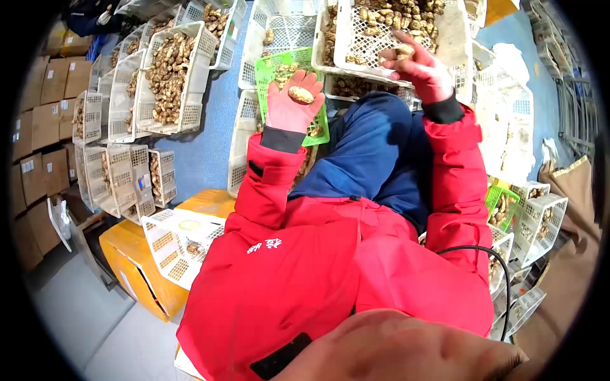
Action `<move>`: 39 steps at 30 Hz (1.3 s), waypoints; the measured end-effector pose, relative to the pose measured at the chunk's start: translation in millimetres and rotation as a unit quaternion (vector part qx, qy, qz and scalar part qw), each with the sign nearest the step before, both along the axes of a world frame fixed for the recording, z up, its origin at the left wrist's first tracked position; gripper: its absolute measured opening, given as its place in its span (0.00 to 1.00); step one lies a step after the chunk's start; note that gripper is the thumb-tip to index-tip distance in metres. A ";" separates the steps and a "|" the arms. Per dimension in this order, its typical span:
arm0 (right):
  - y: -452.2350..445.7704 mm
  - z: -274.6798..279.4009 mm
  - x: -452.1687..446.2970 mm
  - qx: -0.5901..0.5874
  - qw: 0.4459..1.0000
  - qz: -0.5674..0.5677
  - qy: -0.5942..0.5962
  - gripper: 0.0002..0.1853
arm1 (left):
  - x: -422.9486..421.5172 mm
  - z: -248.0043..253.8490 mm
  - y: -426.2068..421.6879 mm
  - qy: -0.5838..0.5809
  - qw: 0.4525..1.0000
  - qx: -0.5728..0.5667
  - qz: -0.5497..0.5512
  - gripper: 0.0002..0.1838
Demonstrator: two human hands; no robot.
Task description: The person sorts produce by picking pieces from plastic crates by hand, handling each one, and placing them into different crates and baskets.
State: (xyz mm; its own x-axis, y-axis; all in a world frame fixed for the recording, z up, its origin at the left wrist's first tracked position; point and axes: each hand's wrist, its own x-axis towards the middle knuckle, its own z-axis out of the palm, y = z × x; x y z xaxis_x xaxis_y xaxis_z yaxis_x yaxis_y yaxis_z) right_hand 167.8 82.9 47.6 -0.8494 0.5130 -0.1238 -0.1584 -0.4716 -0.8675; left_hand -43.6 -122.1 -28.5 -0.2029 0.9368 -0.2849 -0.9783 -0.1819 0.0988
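My left hand [286, 114] is turned palm up with its fingers spread, and a brown-and-white matsutake-like mushroom [301, 95] lies across it. Beneath that hand stands a green basket [323, 127] with some mushrooms in it. My right hand [433, 76] pinches another pale mushroom [403, 51] between thumb and fingers. It is above the near edge of a white crate [454, 38], where many mushrooms [406, 14] lie toward the far side.
White crates [198, 82] filled with mushrooms stand on the blue floor [213, 127] to the left. Cardboard boxes [44, 127] are stacked at the far left. More crates [540, 222] and a brown cloth [575, 209] are at the right. A black cable [505, 279] hangs beside my right sleeve.
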 end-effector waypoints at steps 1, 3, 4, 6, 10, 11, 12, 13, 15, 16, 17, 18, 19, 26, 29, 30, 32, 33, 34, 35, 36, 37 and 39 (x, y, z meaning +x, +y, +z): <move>8.2 3.5 17.0 0.038 0.997 -0.059 -0.012 0.30 | 1.4 -2.3 1.7 -0.004 0.999 0.035 -0.010 0.33; 28.3 1.2 63.9 0.074 0.980 -0.179 -0.042 0.30 | 9.8 7.1 6.9 0.028 1.000 0.002 0.002 0.34; 40.6 -4.0 97.3 0.071 0.966 -0.241 -0.060 0.30 | 14.8 13.2 9.9 0.030 0.999 -0.012 0.002 0.34; 64.6 -27.0 175.6 0.070 0.930 -0.354 -0.073 0.29 | 23.2 20.5 15.3 0.034 0.999 -0.040 0.003 0.34; 90.7 -65.0 326.1 0.003 0.826 -0.547 -0.132 0.26 | 34.2 18.3 20.1 0.013 0.999 0.023 -0.028 0.32; 93.3 -71.7 354.5 -0.005 0.811 -0.567 -0.146 0.25 | 36.1 17.2 21.0 0.003 0.999 0.035 -0.040 0.32; 95.3 -77.7 379.3 -0.012 0.794 -0.587 -0.159 0.24 | 37.1 16.5 22.0 -0.007 0.997 0.048 -0.052 0.31; 96.7 -84.7 401.5 -0.004 0.794 -0.590 -0.146 0.24 | 37.7 15.4 22.9 -0.017 0.996 0.060 -0.066 0.31; 103.0 -91.0 436.2 -0.020 0.792 -0.601 -0.106 0.23 | 36.8 12.9 22.0 0.005 0.994 0.070 -0.080 0.28; 110.3 -101.2 448.9 -0.014 0.755 -0.647 -0.107 0.23 | 35.1 10.7 21.0 0.009 0.994 0.069 -0.084 0.28; 113.1 -104.2 456.8 -0.002 0.677 -0.691 -0.254 0.26 | 30.8 3.1 20.1 -0.001 0.993 0.080 -0.090 0.27; 118.6 -106.5 463.1 0.010 0.580 -0.714 -0.392 0.31 | 32.0 6.3 21.3 0.019 0.995 0.054 -0.085 0.27; 142.9 -141.2 507.0 0.099 0.390 -0.684 -0.608 0.47 | 33.9 12.0 22.2 0.039 0.996 0.030 -0.077 0.26; 72.6 -28.7 179.9 0.240 0.892 -0.271 -0.269 0.24 | 72.9 48.4 57.0 0.122 0.989 -0.014 -0.085 0.36; -11.5 13.4 45.2 0.247 0.959 -0.077 -0.115 0.22 | 86.7 50.7 70.5 0.340 0.936 0.007 -0.088 0.32; -29.8 16.3 22.0 0.196 0.973 -0.030 -0.116 0.23 | 91.2 52.1 71.8 0.470 0.880 0.001 -0.072 0.29; -47.5 9.4 -6.9 0.432 0.895 -0.035 -0.108 0.24 | 95.4 56.4 73.5 0.507 0.861 0.009 -0.048 0.25; -50.7 7.7 -11.3 0.369 0.920 -0.022 -0.132 0.23 | 95.1 59.5 73.9 0.419 0.906 0.033 -0.045 0.23; -52.4 5.9 -14.0 0.304 0.940 -0.010 -0.155 0.23 | 88.0 56.8 75.2 0.184 0.973 0.117 -0.079 0.22; -50.9 1.2 -18.6 0.325 0.939 -0.071 -0.089 0.22 | 87.9 59.0 75.3 0.170 0.978 0.093 -0.074 0.23; -45.6 8.7 -8.9 0.194 0.975 -0.020 -0.106 0.22 | 89.3 63.0 72.3 0.155 0.983 0.068 -0.068 0.24; -40.6 4.8 -2.8 0.170 0.980 -0.053 -0.089 0.22 | 91.6 66.5 69.0 0.138 0.988 0.043 -0.060 0.25; -25.5 1.9 12.8 0.092 0.990 -0.094 -0.054 0.27 | 91.3 63.4 68.2 0.098 0.993 0.032 -0.064 0.26</move>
State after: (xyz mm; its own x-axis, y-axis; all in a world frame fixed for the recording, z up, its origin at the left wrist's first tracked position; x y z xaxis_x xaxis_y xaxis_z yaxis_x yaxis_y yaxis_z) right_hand 180.6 57.5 49.5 -0.7238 0.6830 -0.0987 -0.1289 -0.2744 -0.9529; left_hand 47.8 -53.9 34.9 -0.1274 0.9734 -0.1905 -0.9568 -0.0700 0.2822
